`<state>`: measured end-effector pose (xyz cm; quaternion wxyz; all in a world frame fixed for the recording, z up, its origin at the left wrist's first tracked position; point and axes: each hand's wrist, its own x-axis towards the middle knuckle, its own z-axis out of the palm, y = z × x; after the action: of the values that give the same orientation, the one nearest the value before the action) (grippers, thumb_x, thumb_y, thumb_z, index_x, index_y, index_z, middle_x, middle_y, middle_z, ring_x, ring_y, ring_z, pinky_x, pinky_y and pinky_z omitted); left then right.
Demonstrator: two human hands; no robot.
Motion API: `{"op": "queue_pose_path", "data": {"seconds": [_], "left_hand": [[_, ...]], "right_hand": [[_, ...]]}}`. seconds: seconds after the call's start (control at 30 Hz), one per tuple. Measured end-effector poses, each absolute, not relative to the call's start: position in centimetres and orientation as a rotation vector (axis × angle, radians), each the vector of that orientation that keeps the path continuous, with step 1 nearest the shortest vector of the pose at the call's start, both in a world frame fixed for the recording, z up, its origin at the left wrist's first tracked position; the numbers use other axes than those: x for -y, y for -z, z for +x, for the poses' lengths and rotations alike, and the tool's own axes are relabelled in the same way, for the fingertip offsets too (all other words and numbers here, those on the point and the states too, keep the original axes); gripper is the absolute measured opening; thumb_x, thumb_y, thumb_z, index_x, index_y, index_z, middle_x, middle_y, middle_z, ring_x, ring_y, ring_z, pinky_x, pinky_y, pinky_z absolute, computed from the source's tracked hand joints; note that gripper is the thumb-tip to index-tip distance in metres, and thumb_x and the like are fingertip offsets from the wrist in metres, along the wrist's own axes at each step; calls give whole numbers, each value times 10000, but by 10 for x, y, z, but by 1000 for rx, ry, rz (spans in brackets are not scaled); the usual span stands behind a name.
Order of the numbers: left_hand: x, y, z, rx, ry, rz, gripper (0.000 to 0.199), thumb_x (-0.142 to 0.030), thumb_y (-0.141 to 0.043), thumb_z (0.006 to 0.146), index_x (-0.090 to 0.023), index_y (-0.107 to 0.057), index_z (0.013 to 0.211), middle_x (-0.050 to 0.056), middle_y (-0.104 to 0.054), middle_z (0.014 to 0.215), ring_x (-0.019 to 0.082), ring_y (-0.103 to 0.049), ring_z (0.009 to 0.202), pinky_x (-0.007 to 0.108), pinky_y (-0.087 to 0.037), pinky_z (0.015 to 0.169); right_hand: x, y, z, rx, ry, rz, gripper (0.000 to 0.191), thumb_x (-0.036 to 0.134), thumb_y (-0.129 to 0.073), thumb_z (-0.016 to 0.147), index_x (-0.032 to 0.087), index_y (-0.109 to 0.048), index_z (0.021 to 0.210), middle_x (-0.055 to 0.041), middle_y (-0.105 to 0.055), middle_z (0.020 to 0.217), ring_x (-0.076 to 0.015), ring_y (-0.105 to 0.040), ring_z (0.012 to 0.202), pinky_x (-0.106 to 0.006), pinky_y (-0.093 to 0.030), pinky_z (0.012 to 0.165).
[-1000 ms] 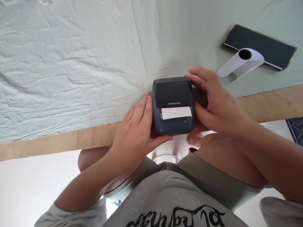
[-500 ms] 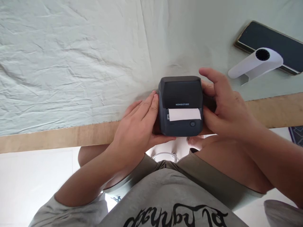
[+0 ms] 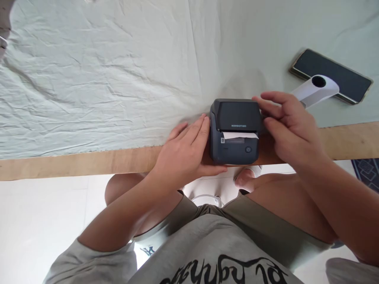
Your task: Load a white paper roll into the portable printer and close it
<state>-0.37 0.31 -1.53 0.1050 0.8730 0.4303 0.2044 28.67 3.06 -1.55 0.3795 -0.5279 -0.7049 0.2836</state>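
A dark label printer [image 3: 236, 115] sits at the table's front edge, between my hands. A narrow white paper strip [image 3: 240, 135] sticks out of the slot below its lid, above the round power button. My left hand [image 3: 185, 152] lies along the printer's left side, long fingers straight and together against it, thumb reaching along the front edge. At the right side is my right hand [image 3: 291, 122], forefinger at the upper right corner of the lid and thumb lower down, with a gap between them. Its other fingertips are partly hidden.
Behind my right hand, a white curved object [image 3: 321, 88] with a dark round end overlaps a dark phone [image 3: 340, 75]. Wrinkled pale cloth [image 3: 103, 79] covers the table, whose bare wooden edge [image 3: 89, 161] runs in front. Something greyish [image 3: 4, 23], which I cannot make out, enters at top left.
The printer and both hands sit farther right in view. My right fingers have come to the lid's upper right corner. The paper strip looks narrower, baring a strip of the printer's front beneath it.
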Motion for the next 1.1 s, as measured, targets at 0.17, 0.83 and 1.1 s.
{"op": "queue_pose_path", "data": {"seconds": [0.17, 0.83, 1.1], "left_hand": [[-5, 11, -8, -1239, -531, 2515, 1234, -826, -813, 925, -25, -367, 1752, 299, -554, 1756, 420, -597, 1620, 536, -432, 1389], [-8, 6, -3, -1229, -542, 2416, 1056, -811, -688, 1021, -88, -394, 1733, 283, -629, 1689, 442, -635, 1562, 611, -441, 1366], [-8, 7, -7, -1229, -470, 2424, 1095, -839, -636, 1045, -55, -354, 1756, 282, -617, 1700, 422, -620, 1578, 611, -439, 1370]], "right_hand": [[-41, -11, 292, 1998, -605, -1192, 459, 439, -814, 978, 387, -719, 1424, -17, -788, 1436, -270, -774, 1312, -529, -671, 1117], [-57, -49, 255, 1996, 87, -1473, 246, 439, -554, 1105, 338, -763, 1023, 16, -723, 709, -234, -766, 678, -419, -497, 614], [-58, -48, 258, 2026, 66, -1396, 85, 301, -712, 966, 293, -760, 896, 31, -738, 685, -182, -704, 575, -362, -474, 594]]}}
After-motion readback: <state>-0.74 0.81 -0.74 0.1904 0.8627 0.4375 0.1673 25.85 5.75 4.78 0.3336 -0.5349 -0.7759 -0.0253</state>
